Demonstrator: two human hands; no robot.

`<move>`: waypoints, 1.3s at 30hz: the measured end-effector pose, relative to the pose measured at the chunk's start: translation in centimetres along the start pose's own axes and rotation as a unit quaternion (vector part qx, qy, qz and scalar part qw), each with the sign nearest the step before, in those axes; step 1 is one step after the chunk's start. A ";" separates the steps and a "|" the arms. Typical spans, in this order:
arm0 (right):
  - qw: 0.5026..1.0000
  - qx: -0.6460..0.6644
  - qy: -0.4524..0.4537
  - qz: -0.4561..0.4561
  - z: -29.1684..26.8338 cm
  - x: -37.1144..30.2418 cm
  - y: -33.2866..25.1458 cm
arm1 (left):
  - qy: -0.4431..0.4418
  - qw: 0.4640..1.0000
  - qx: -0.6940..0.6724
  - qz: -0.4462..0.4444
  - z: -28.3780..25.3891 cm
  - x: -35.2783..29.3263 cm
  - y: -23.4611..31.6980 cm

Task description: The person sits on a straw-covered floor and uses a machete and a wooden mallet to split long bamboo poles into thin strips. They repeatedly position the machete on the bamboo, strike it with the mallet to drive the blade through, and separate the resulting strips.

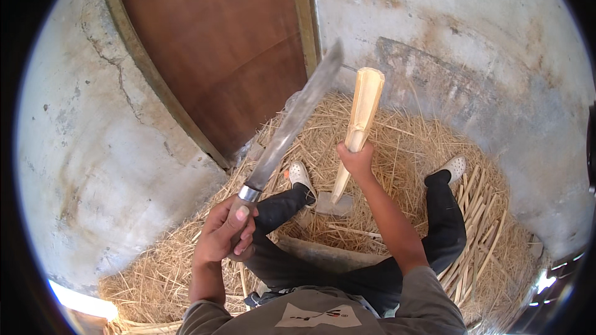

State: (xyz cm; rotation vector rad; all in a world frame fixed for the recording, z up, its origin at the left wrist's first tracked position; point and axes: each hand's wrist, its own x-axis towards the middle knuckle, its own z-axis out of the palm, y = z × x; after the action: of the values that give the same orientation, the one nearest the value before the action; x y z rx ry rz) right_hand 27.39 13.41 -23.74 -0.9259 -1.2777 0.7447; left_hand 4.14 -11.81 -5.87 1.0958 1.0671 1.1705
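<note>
My left hand is closed round the brown wooden handle of a machete. Its long grey blade slants up and to the right, with a shiny metal collar at the handle. In my right hand is a split piece of bamboo, gripped near its middle. The hollow pale inner side of the bamboo shows, and its lower end points down toward a block on the ground. Blade and bamboo are apart.
Straw-like shavings cover the ground. Split bamboo strips lie in a pile at the right. A brown door stands ahead between weathered walls. My feet in light clogs rest among the shavings, and a log lies before me.
</note>
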 end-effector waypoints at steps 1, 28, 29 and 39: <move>1.000 0.002 -0.001 -0.001 0.4 0.1 -0.2 | -0.011 1.000 0.018 -0.001 0.5 -0.1 1.1; 0.998 -0.015 0.034 -0.045 2.0 -1.4 -3.0 | -0.028 0.985 0.167 0.031 4.4 2.0 5.9; 0.998 -0.020 0.036 -0.056 2.0 -1.4 -2.8 | -0.030 0.984 0.171 0.032 4.3 2.0 5.9; 0.998 -0.030 0.028 -0.050 2.2 -1.7 -2.1 | -0.023 0.981 0.186 0.043 4.0 1.9 5.7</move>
State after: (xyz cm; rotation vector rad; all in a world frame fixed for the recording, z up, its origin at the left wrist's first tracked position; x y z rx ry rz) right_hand 24.89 11.29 -22.53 -0.9182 -1.2940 0.6016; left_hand 7.46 -9.86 0.28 1.4645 1.2435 1.0292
